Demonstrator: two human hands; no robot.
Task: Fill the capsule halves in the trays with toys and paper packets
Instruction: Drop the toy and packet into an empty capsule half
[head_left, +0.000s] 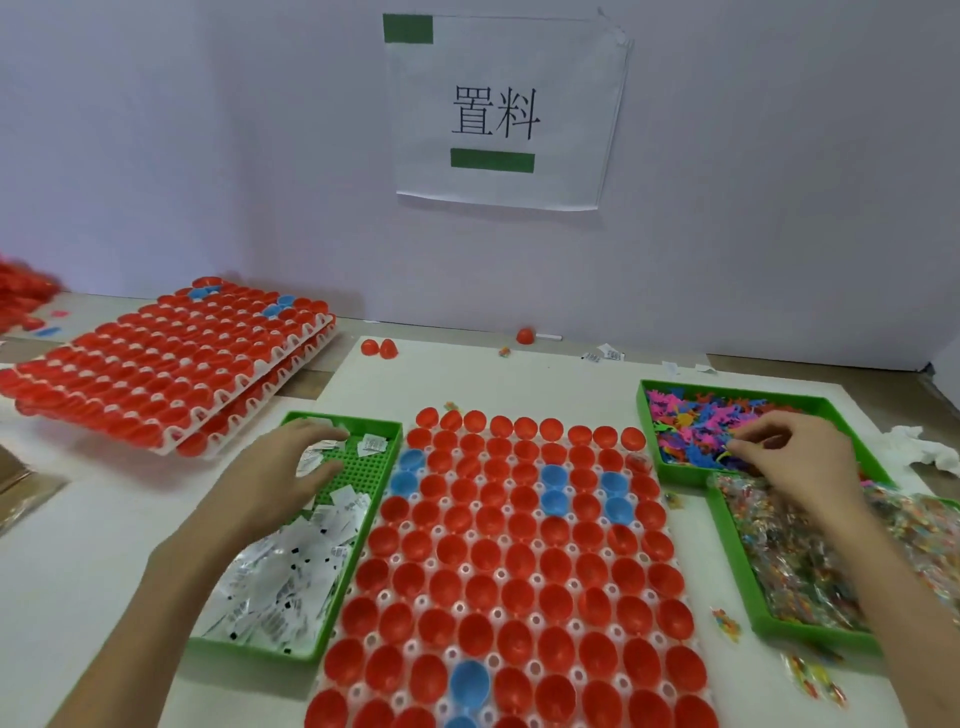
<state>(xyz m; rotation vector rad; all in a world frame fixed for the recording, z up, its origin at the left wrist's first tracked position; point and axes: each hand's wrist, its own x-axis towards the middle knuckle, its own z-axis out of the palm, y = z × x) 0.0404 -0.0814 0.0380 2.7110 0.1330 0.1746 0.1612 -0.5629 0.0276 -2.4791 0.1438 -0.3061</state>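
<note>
Your left hand (291, 467) is over the far end of the packet tray (358, 470), left of the capsule tray (500, 574). The fingers are curved and slightly apart, with the thumb set off from them. A few packets (280, 587) lie between thumb and fingers, but I cannot tell whether you grip them. Most packets are heaped at the near end of that tray, leaving bare green grid at the far end.

Your right hand (795, 457) is in the toy tray (680, 475), at the right rear. The fingers are curled, and the thumb and forefinger tips meet in a pinch on the toys (685, 421). Which piece you have is too small to tell. The toys are a loose pink, blue and orange heap.

The capsule tray is in the centre, between your forearms. It is white, and the open capsule halves (488, 551) sit mouth up in rows. Most are red, and the blue halves (553, 478) are scattered among them. The halves look hollow, though one at the right edge may hold something clear.

The bag tray (810, 638) is just near of the toy tray, under your right wrist. It is full of clear bagged toys (789, 561), and a few bags (727, 623) lie loose on the board beside it.

At the left rear is a stack of trays (171, 364) loaded with red halves. Two loose red halves (379, 348) lie beyond the capsule tray. A paper sign (498, 114) is on the wall, and there is crumpled tissue (914, 447) at the far right.
</note>
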